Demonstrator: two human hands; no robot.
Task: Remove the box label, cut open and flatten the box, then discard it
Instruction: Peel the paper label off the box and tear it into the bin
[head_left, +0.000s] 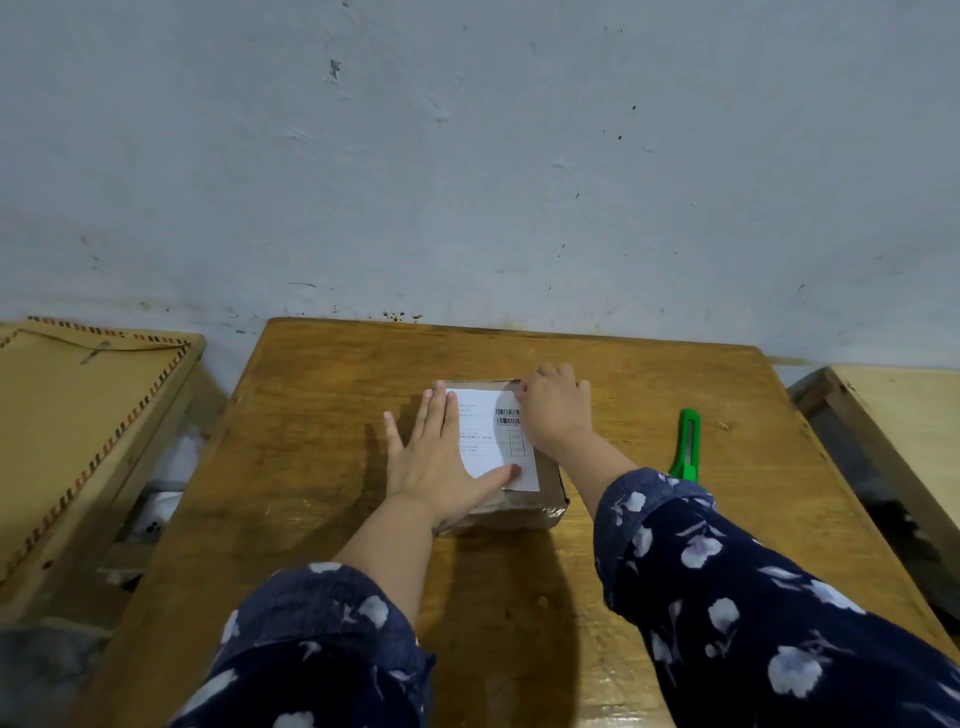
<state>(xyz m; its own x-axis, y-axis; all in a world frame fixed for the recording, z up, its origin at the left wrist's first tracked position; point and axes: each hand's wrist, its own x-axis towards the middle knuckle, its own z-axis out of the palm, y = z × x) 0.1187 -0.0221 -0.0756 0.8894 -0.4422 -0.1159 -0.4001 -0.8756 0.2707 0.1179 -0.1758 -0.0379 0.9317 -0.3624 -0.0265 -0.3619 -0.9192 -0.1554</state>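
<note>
A small brown cardboard box (545, 499) wrapped in clear tape sits in the middle of the wooden table (322, 415). A white shipping label (488, 431) with barcodes covers its top. My left hand (441, 457) lies flat on the label's left side, fingers spread, thumb near the label's lower edge. My right hand (556, 410) rests at the box's far right corner, its fingertips curled at the label's top right corner. A green utility knife (687, 447) lies on the table to the right of the box, apart from both hands.
A grey wall stands right behind the table. To the left lies a flat brown board with a striped border (78, 415). A pale wooden piece of furniture (893, 426) stands at the right. Bare table surface lies in front of the box.
</note>
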